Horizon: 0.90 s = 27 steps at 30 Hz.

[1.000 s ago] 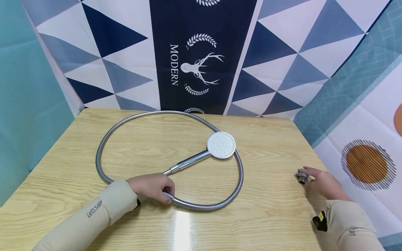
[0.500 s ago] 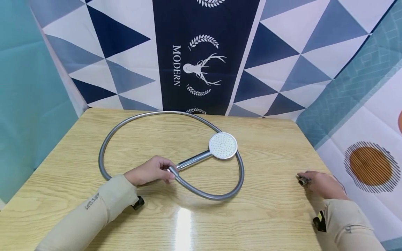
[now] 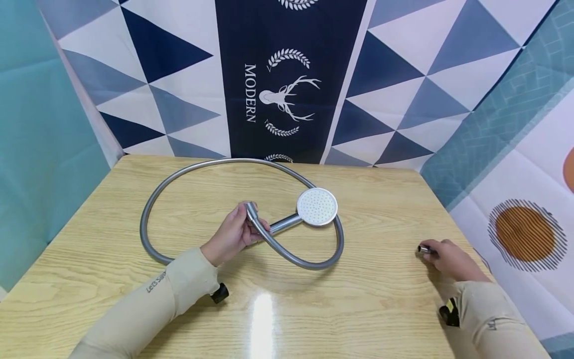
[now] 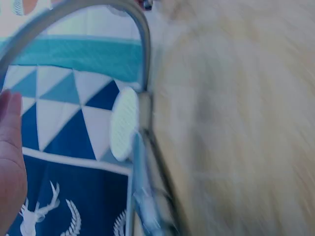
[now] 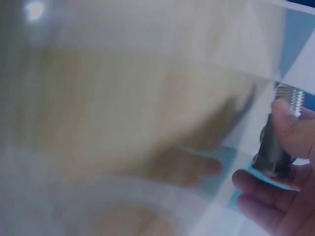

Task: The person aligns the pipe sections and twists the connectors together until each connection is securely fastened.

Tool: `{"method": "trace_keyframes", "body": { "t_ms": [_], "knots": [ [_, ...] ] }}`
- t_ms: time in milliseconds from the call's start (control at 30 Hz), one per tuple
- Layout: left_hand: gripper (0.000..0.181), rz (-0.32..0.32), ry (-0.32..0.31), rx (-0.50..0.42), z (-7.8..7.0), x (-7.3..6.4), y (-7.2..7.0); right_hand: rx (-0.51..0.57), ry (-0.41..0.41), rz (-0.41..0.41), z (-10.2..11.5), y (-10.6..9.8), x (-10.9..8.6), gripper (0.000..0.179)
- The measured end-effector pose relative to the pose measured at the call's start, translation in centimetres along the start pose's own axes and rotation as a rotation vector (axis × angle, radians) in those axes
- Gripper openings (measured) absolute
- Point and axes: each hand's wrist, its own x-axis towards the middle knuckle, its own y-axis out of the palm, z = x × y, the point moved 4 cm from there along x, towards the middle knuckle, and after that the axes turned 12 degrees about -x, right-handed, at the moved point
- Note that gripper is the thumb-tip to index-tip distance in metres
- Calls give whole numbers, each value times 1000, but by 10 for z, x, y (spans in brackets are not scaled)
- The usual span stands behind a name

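My left hand (image 3: 232, 233) grips a grey metal shower hose (image 3: 314, 265) near its silver end nut, which points up, raised above the table. The handheld shower head (image 3: 317, 207) lies just beyond, its round white spray face up and its chrome handle partly hidden behind the fingers and hose. In the blurred left wrist view, the shower head (image 4: 125, 124) and part of the left hand (image 4: 11, 162) show. Far to the right, my right hand (image 3: 457, 260) pinches a small metal fitting; in the right wrist view this threaded fitting (image 5: 276, 150) sits between thumb and fingers.
A light wooden table (image 3: 367, 299) bears everything. The rest of the hose loops round behind the shower head. Patterned cloth (image 3: 287, 80) hangs along the back, with more cloth at both sides.
My left hand has lifted the hose end off the table and carried it away from me and slightly right. The right hand has turned the fitting and shifted it slightly left.
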Motion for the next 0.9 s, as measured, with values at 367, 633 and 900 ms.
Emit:
{"method": "trace_keyframes", "body": {
  "t_ms": [367,633,900],
  "knots": [
    [33,27,-16,-77,-1,10,23,159,-88,-140,57,-38,20,27],
    [48,109,8,63,5,12,31,216,-264,-331,125,-80,38,29],
    [87,373,-49,501,7,10,52,181,-510,-500,187,-113,43,36]
  ]
}}
